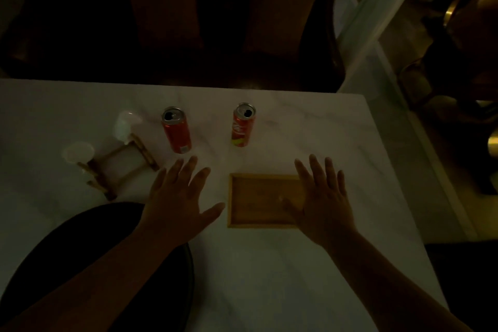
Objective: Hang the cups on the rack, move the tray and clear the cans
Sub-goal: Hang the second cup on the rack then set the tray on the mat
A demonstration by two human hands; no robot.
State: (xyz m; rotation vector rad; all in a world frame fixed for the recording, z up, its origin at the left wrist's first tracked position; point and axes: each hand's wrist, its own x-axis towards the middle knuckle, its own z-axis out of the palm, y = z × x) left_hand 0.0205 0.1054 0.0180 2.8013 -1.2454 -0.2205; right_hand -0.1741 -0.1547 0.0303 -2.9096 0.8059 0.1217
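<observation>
Head view: rectangular wooden tray [258,201] on smooth marble table [310,127].

A shallow rectangular wooden tray [258,201] is lying on the white marble table [310,127]. Behind the tray, two opened red drink cans [176,129] [242,124] are standing side by side. Left of the tray, a small gold wire rack [121,166] is carrying two white cups [124,124] [78,152]. A round dark mat [67,245] is lying to the tray's near left.

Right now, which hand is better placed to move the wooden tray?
The right hand: it is spread open over the right end of the wooden tray. The left hand is open over bare table, left of the tray.
</observation>
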